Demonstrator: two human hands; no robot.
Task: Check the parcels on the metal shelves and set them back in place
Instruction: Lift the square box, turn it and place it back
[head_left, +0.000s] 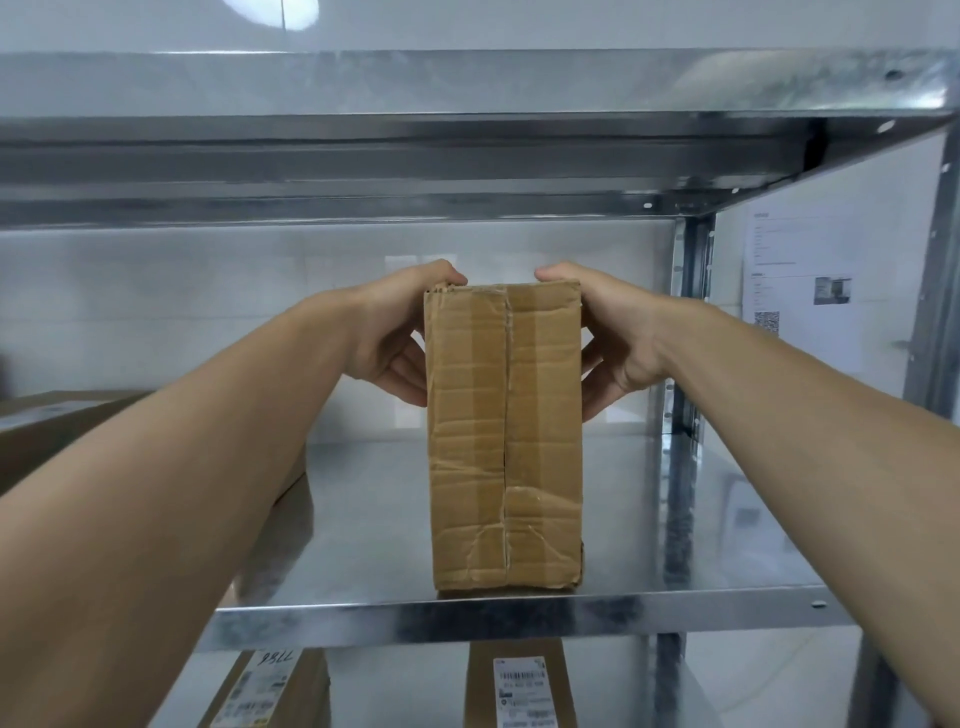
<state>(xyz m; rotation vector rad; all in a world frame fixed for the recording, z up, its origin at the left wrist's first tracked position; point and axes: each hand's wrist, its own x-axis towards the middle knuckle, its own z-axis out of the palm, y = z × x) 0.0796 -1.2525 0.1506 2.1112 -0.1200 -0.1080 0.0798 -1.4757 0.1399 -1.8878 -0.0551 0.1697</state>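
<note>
Galvanised shelf spans the frame. At centre, the left hand and right hand clasp the upright parcel by its top, steadying it.

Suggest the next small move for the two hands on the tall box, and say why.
Probably slide the cardboard box deeper onto the shelf: its base stands at the front edge, while the left hand and right hand grip its upper sides.

- Open shelf right of the upright parcel, clear through to the corner post.
- Left side tighter: another box, seemingly close.
- Overhead, the upper shelf caps headroom.
</note>
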